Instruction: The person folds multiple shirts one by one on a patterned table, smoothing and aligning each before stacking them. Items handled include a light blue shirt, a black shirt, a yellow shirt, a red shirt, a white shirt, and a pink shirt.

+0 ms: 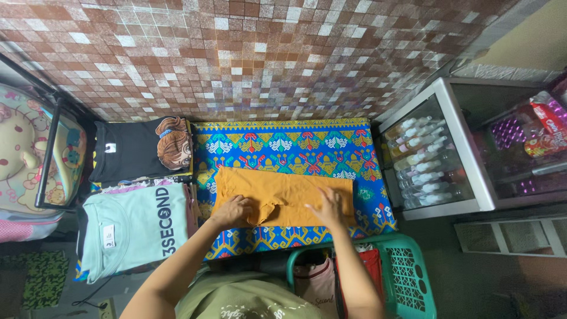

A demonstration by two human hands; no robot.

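A person kneeling or seated at floor level presses both hands onto a mustard-orange cotton garment [283, 198] laid flat on a bright blue woven mat patterned in yellow, red and green [283, 145], seen from above through a head-worn camera. The left hand [233, 211] rests near the garment's lower left edge with fingers curled down against the cloth, apparently bunching a small fold beside it; whether it truly pinches the fabric cannot be told. The right hand [328, 208] lies flat with fingers spread over the right half, seemingly to hold the cloth smooth and still.

The garment sits at the middle of the mat, squared to its edges, a placement that gives a clean surface for flattening. To the left, already folded pieces are stacked apart from it: a pale mint-green T-shirt with dark lettering [133, 230] on top of one pile, and a black T-shirt with a cartoon face print [142, 150] on another.

A green plastic laundry basket with a lattice wall [407, 277] stands just by the person's right arm and holds crumpled clothes, pink and red among them. To the right, a glass-fronted display case with a white frame [466, 147] holds rows of small bottles.
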